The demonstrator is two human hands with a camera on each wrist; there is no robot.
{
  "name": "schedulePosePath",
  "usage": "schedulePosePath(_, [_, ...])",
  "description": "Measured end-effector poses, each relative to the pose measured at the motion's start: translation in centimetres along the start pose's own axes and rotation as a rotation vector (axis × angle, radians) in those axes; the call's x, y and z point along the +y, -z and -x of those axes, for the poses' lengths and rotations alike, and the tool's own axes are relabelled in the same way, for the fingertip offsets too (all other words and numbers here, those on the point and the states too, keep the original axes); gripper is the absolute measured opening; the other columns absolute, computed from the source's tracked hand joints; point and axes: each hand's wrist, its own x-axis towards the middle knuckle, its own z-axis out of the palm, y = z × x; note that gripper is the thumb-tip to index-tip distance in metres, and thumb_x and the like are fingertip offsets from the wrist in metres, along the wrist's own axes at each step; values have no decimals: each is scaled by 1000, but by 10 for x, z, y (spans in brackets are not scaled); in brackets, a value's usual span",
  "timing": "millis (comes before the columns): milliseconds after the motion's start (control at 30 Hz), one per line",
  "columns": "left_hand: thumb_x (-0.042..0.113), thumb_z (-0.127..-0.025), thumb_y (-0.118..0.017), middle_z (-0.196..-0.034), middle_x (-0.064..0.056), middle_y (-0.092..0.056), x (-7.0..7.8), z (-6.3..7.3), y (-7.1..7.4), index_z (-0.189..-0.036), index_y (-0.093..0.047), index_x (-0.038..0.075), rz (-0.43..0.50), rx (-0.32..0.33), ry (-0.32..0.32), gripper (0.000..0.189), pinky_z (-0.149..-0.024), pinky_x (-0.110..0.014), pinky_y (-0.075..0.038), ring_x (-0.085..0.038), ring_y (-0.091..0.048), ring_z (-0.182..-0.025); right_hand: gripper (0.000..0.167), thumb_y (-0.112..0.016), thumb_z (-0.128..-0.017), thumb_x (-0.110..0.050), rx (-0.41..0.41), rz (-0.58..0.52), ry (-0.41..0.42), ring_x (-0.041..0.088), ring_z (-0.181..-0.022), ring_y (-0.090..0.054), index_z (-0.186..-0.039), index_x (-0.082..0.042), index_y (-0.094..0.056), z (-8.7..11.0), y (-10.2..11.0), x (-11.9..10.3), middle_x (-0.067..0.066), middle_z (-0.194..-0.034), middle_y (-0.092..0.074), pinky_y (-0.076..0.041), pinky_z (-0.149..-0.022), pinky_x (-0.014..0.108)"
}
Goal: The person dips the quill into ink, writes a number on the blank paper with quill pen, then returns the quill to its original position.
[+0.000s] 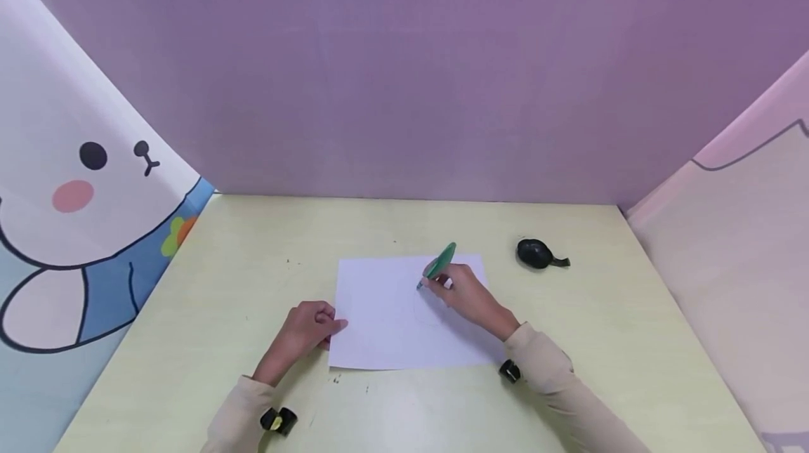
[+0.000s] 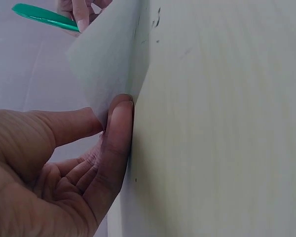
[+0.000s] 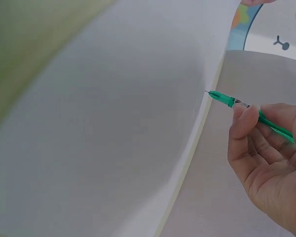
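A white sheet of paper (image 1: 373, 319) lies on the pale table in front of the person. The left hand (image 1: 307, 326) pinches its left edge, thumb on top and fingers beneath; in the left wrist view the paper (image 2: 106, 59) bends upward near that hand (image 2: 74, 173). Over the upper middle of the sheet, the right hand (image 1: 469, 296) grips a green pen (image 1: 444, 260) with a wide, leaf-like top. In the right wrist view the tip of the pen (image 3: 220, 97) is right at the paper (image 3: 89, 128), near faint thin lines.
A black rounded object (image 1: 534, 254) with a short tail lies on the table (image 1: 265, 235) to the right, beyond the sheet. A purple panel (image 1: 404, 88) rises at the table's back edge. Cartoon-printed panels (image 1: 38, 88) flank the sides. Small black devices (image 1: 509, 371) sit at both wrists.
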Motion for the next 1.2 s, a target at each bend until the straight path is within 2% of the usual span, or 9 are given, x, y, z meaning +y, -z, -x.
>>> schedulePosePath(200, [13, -95, -76, -70, -3, -64, -2, 0, 0, -88, -65, 3, -4, 4, -7, 17, -54, -25, -46, -15, -64, -56, 14, -68, -101, -7, 61, -24, 50, 24, -74, -68, -112, 0, -73, 2, 2, 0, 16, -94, -75, -56, -54, 26])
schedulePosePath(400, [14, -95, -77, -68, -3, -63, -5, 0, 1, -86, -64, 4, 4, 10, -8, 18, -54, -25, -43, -15, -64, -56, 18, -70, -100, -6, 115, 3, 79, 18, -73, -68, -114, 3, -75, 4, 7, -1, 14, -93, -77, -56, -54, 25])
schedulePosePath(500, [13, -94, -77, -69, -3, -62, -7, 0, 0, -86, -64, 4, 18, 12, -13, 18, -54, -25, -45, -15, -64, -56, 19, -70, -100, -6, 115, 15, 82, 19, -74, -69, -115, 3, -75, 6, 11, 1, 14, -93, -77, -55, -54, 25])
schedulePosePath(633, [12, -94, -77, -70, -3, -63, -8, -1, -1, -87, -65, 3, 36, 16, -17, 17, -54, -25, -48, -15, -64, -56, 21, -68, -101, -5, 95, 25, 75, 27, -71, -70, -119, 5, -72, 9, 19, 4, 18, -92, -76, -54, -49, 25])
schedulePosePath(700, [12, -93, -78, -70, -3, -63, -8, -1, -1, -87, -65, 3, 41, 18, -22, 17, -54, -26, -48, -15, -64, -56, 17, -66, -102, -5, 90, 74, 90, 25, -70, -69, -115, 4, -72, 11, 24, 5, 19, -98, -76, -53, -49, 25])
schedulePosePath(867, [11, -94, -77, -69, -3, -62, -7, 0, -1, -86, -64, 3, 43, 14, -26, 17, -53, -25, -47, -15, -63, -56, 15, -65, -103, -5, 100, 231, 153, 10, -74, -65, -114, 1, -73, 16, 35, 11, 15, -109, -77, -54, -58, 22])
schedulePosePath(1000, [11, -94, -76, -69, -3, -61, -7, 0, -1, -87, -64, 4, 39, 10, -13, 16, -53, -25, -45, -16, -63, -56, 24, -67, -102, -5, 110, 270, 168, 9, -78, -65, -125, 0, -72, 19, 39, 15, 7, -104, -77, -55, -62, 22])
schedulePosePath(1200, [11, -95, -76, -70, -4, -63, -7, 0, -2, -88, -64, 3, 35, 11, -2, 15, -54, -25, -45, -16, -62, -57, 25, -71, -96, 3, 120, 291, 173, 9, -83, -67, -121, 0, -73, 21, 42, 20, 5, -104, -76, -58, -72, 24])
